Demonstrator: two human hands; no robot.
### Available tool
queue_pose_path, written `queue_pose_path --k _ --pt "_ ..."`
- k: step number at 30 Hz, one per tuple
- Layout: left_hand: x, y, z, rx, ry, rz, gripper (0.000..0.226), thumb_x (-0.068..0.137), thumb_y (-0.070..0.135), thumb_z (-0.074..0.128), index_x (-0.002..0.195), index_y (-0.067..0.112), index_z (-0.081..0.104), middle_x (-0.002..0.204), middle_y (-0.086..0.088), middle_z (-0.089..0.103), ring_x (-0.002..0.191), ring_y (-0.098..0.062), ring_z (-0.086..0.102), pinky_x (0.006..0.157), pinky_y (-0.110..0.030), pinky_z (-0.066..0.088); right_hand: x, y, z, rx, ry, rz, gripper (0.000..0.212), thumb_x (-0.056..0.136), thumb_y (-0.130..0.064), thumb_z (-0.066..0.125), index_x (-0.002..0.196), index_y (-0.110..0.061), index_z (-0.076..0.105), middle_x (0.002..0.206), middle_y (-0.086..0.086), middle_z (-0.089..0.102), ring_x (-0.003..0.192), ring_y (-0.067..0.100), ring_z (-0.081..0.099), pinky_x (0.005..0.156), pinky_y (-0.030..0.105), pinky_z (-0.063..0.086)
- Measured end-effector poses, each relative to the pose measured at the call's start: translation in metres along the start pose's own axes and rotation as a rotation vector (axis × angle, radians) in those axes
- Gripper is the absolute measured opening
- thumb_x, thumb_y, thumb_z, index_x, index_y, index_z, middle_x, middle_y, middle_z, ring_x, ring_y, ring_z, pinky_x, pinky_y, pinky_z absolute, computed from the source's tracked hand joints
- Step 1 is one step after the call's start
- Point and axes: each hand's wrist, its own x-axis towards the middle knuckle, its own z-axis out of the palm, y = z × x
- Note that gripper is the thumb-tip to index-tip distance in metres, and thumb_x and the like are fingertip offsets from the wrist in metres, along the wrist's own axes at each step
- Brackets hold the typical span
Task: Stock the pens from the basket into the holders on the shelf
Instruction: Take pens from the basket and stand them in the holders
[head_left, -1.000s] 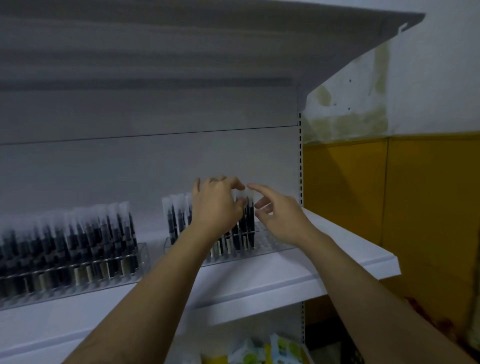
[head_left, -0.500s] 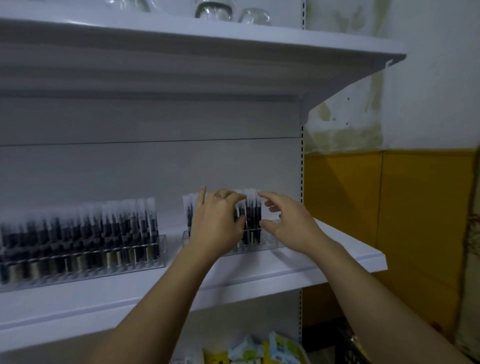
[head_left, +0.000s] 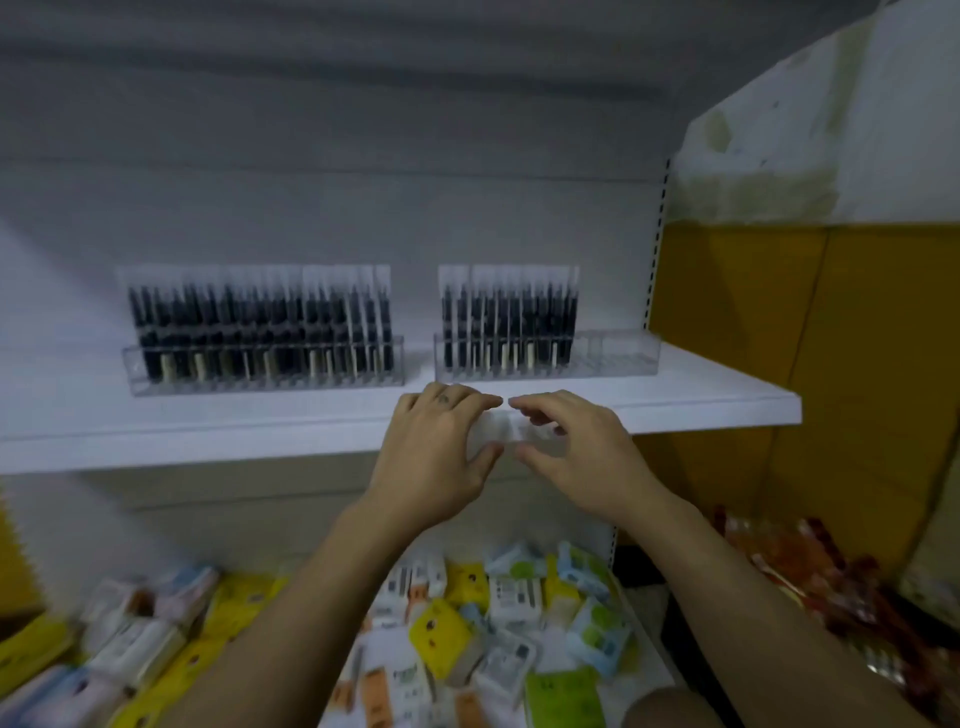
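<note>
Seemingly, a pale blurred pen packet (head_left: 511, 432) is pinched between left hand (head_left: 436, 447) and right hand (head_left: 576, 452) at the shelf (head_left: 701, 397) edge, below the part-filled holder (head_left: 613, 358); judged light, slick, best gripped mid-length.

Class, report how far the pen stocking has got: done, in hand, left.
Done: left holder looks full; right holder filled over its left part. In hand: left hand and right hand pinch a blurred pale packet between them. Left: the right holder's empty right-end slots.

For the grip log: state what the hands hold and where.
The left hand and right hand pinch a pale, blurred packet by its opposite ends; contents unclear.
</note>
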Motion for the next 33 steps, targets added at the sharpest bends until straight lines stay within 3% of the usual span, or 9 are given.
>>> queue_pose_path --k 4,10,17,24,33 --pt "-0.050 -0.010 0.015 0.024 -0.076 -0.061 0.049 0.088 0.049 0.057 0.132 0.030 0.051 0.126 0.007 0.056 0.120 -0.018 0.046 0.095 -0.034 0.032 -0.036 -0.001 0.037 0.005 -0.072 0.038 0.047 0.090 -0.031 0.067 0.134 -0.028 0.053 0.129 -0.007 0.055 0.112 0.006 0.050 0.088 0.008 0.031" --pt "-0.117 -0.028 0.054 0.006 -0.280 -0.206 0.055 0.090 0.055 0.050 0.138 0.031 0.043 0.137 0.008 0.049 0.127 -0.017 0.041 0.102 -0.033 0.029 -0.082 0.009 0.102 -0.016 -0.269 0.184 0.053 0.090 -0.043 0.063 0.139 -0.031 0.045 0.142 -0.007 0.045 0.126 0.016 0.046 0.099 0.029 0.040" --pt "-0.195 -0.038 0.105 -0.019 -0.517 -0.350 0.056 0.087 0.053 0.055 0.138 0.031 0.044 0.139 0.006 0.048 0.131 -0.020 0.037 0.105 -0.037 0.028 -0.139 0.024 0.175 0.019 -0.480 0.260 0.057 0.086 -0.042 0.066 0.138 -0.031 0.046 0.139 -0.008 0.046 0.125 0.015 0.046 0.096 0.028 0.041" --pt "-0.264 -0.042 0.151 -0.085 -0.715 -0.474 0.056 0.088 0.050 0.057 0.138 0.028 0.045 0.138 0.001 0.050 0.128 -0.023 0.041 0.101 -0.037 0.033 -0.191 0.037 0.243 0.093 -0.680 0.383 0.059 0.087 -0.036 0.068 0.140 -0.021 0.047 0.140 0.003 0.047 0.125 0.024 0.047 0.098 0.035 0.044" --pt "-0.324 -0.044 0.197 -0.186 -0.974 -0.651 0.055 0.087 0.040 0.062 0.137 0.022 0.048 0.139 -0.004 0.050 0.129 -0.024 0.043 0.104 -0.037 0.039 -0.249 0.051 0.303 0.134 -0.989 0.489 0.046 0.085 -0.026 0.065 0.128 -0.013 0.056 0.127 0.005 0.059 0.117 0.024 0.056 0.096 0.035 0.048"
